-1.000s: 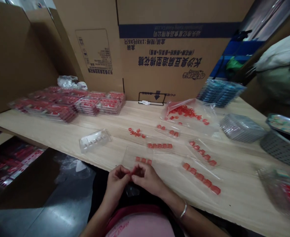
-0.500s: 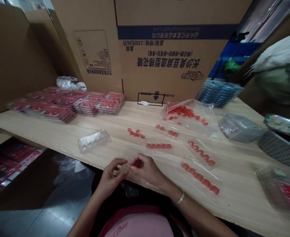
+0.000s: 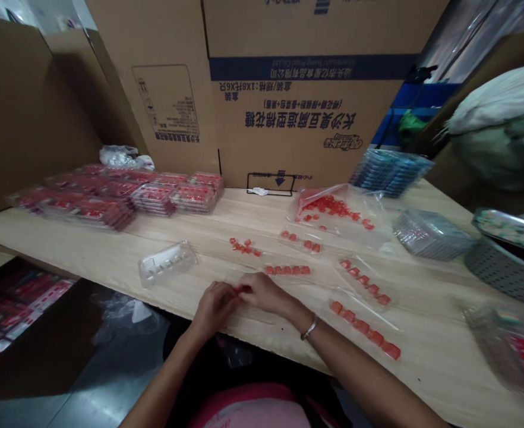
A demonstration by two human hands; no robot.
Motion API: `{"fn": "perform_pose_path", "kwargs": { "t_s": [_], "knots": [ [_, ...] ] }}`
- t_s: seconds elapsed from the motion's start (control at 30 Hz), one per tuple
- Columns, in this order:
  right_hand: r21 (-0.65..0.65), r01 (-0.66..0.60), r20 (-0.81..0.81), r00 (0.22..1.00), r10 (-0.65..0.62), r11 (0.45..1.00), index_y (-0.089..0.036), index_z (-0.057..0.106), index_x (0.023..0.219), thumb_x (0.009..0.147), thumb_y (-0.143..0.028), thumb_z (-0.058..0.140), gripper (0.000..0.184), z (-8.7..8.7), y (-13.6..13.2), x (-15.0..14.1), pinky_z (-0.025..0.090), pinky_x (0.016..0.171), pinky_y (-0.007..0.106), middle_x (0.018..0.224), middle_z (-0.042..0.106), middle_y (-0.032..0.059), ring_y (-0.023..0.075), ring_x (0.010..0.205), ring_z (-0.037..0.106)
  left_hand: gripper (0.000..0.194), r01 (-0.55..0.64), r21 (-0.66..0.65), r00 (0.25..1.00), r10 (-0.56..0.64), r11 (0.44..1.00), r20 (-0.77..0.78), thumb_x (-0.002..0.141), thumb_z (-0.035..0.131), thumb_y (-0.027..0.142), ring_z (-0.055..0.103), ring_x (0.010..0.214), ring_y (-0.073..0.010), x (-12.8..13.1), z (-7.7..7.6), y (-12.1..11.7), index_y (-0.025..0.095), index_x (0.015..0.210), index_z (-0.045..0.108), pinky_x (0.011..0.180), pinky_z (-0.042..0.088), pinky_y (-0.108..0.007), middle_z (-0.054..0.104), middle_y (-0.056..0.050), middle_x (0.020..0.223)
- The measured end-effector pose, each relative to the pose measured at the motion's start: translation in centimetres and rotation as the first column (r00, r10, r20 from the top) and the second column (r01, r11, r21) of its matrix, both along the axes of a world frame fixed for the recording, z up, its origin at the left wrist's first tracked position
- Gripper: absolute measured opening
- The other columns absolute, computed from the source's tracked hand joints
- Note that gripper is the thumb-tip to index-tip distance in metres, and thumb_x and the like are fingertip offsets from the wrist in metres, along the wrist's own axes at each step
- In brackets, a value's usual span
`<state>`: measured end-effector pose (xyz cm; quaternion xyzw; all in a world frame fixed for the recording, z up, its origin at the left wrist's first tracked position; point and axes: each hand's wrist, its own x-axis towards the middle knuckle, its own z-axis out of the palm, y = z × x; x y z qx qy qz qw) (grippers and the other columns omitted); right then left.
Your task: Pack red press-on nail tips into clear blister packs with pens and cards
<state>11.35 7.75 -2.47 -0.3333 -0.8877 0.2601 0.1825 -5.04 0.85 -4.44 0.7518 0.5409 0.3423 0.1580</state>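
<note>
Here left hand [image 3: 215, 306] meets right hand [image 3: 262, 291] near table edge [image 3: 280, 349]; grip unclear; tray [image 3: 167, 265] apart.

Clock centred between left hand [image 3: 216, 304] and right hand [image 3: 262, 291]. From my end, bare tabletop [image 3: 211, 232] gives a lane toward 11, between clear tray [image 3: 168, 264] at 10 and loose red pieces [image 3: 245, 245] at 12. Filled trays [image 3: 364, 282] obstruct 2 to 3. Cardboard box [image 3: 289, 154] walls off far 12.
</note>
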Motion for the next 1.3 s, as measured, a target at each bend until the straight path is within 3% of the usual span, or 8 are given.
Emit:
{"fn": "perform_pose_path", "kwargs": {
  "t_s": [0.23,0.4,0.6,0.7,0.77,0.87,1.07,1.3],
  "knots": [
    [0.088,0.206,0.023,0.978,-0.208,0.975,-0.013,0.069,0.094,0.079,0.003,0.045,0.033,1.7,8.7,0.2,0.043,0.080,0.025,0.103,0.069,0.0094,0.0170,0.093,0.062,0.013,-0.009,-0.029,0.996,0.007,1.000,-0.087,0.081,0.054,0.020,0.056,0.081,-0.0214,0.5,-0.7,0.4,0.022,0.087,0.065,0.071,0.040,-0.033,0.067,-0.005,0.085],
    [0.099,0.142,0.095,0.984,-0.151,0.985,-0.015,0.069,0.076,0.070,0.006,0.055,0.025,2.4,11.8,-0.7,0.040,0.070,0.020,0.085,0.069,0.0042,0.0139,0.080,0.060,0.014,-0.026,-0.022,0.993,0.024,0.999,-0.118,0.079,0.054,0.017,0.056,0.080,-0.0220,0.7,-0.5,0.5,0.022,0.084,0.066,0.072,0.041,-0.035,0.066,-0.005,0.083],
    [0.115,0.084,0.028,0.996,-0.088,0.990,-0.015,0.068,0.089,0.083,-0.007,0.056,0.016,3.6,7.0,0.3,0.041,0.073,0.021,0.095,0.064,0.0060,0.0127,0.081,0.059,0.031,-0.154,0.074,0.982,0.144,0.985,0.121,0.080,0.054,0.027,0.057,0.101,-0.0233,-0.3,-0.7,-0.7,0.020,0.110,0.057,0.085,0.046,-0.038,0.063,-0.010,0.108],
    [-0.092,-0.062,-0.092,0.994,0.053,0.994,-0.016,0.068,0.095,0.079,-0.009,0.063,0.018,2.8,3.1,0.0,0.044,0.072,0.021,0.091,0.067,0.0029,0.0123,0.081,0.062,0.028,-0.350,-0.015,0.859,0.327,0.937,0.393,0.080,0.053,0.031,0.061,0.089,-0.0197,-1.0,-1.4,-1.4,0.019,0.106,0.057,0.077,0.049,-0.033,0.065,-0.007,0.097],
    [-0.242,-0.129,-0.137,0.986,0.097,0.962,-0.015,0.069,0.092,0.075,-0.008,0.065,0.019,1.9,1.2,-0.7,0.044,0.067,0.020,0.080,0.068,0.0007,0.0120,0.073,0.062,0.029,-0.357,-0.127,0.809,0.375,0.925,0.453,0.077,0.055,0.032,0.063,0.080,-0.0181,-1.3,-1.7,-1.6,0.019,0.103,0.058,0.073,0.050,-0.030,0.067,-0.005,0.088],
    [-0.293,-0.125,-0.116,0.989,0.094,0.948,-0.015,0.069,0.083,0.072,-0.004,0.065,0.016,0.9,0.0,-1.6,0.040,0.060,0.019,0.069,0.067,-0.0017,0.0108,0.063,0.060,0.031,-0.297,-0.204,0.823,0.358,0.933,0.440,0.073,0.059,0.032,0.065,0.079,-0.0186,-1.4,-1.6,-1.7,0.019,0.101,0.060,0.073,0.051,-0.031,0.069,-0.004,0.084],
    [-0.272,-0.120,-0.094,0.991,0.097,0.955,-0.018,0.069,0.068,0.071,-0.005,0.064,0.015,0.1,0.2,-2.2,0.037,0.058,0.019,0.061,0.064,-0.0042,0.0113,0.062,0.058,0.023,-0.280,-0.063,0.910,0.286,0.958,0.299,0.077,0.059,0.037,0.063,0.086,-0.0216,-0.9,-0.7,-1.7,0.022,0.094,0.067,0.077,0.051,-0.035,0.069,-0.006,0.090],
    [-0.297,0.024,-0.139,0.988,-0.069,0.955,-0.018,0.070,0.085,0.075,-0.007,0.064,0.017,-0.8,-0.8,-3.2,0.042,0.064,0.020,0.077,0.069,-0.0005,0.0124,0.070,0.061,0.031,-0.169,-0.163,0.908,0.218,0.972,0.357,0.077,0.060,0.034,0.065,0.090,-0.0224,-1.8,-0.9,-1.7,0.021,0.106,0.063,0.079,0.052,-0.035,0.070,-0.008,0.097]
  ]
}}
